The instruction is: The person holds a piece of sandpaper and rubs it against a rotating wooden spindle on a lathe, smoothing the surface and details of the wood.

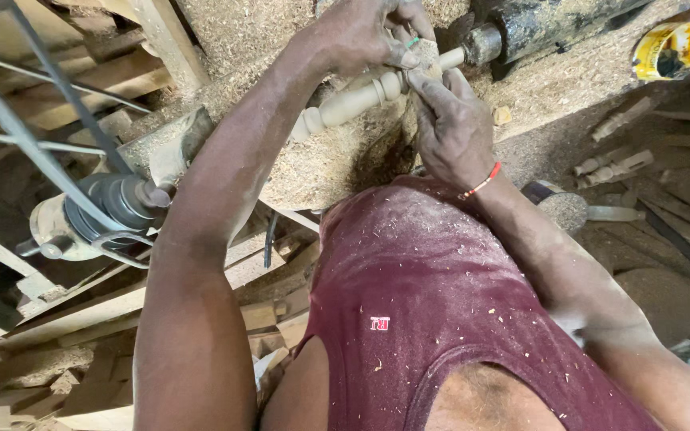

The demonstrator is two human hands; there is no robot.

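A pale turned wooden spindle (350, 102) with beads and coves lies across a lathe, its right end meeting a dark metal cylinder (521, 30). My left hand (365, 33) reaches over the top of the spindle near its right end, fingers closed around it. My right hand (450, 124) comes up from below, its fingertips pressed to the same part of the spindle. Something small sits between the fingers and the wood; I cannot tell what it is. A red thread bracelet (481, 183) circles my right wrist. My maroon sleeveless shirt (433, 303) is dusted with wood chips.
Sawdust covers the lathe bed (321, 160). A grey motor with pulley (101, 211) sits at left behind metal rods (33, 140). Offcuts of timber (89, 319) are piled below. A yellow tin (668, 49) stands top right, with turned wooden pieces (612, 164) on the ground.
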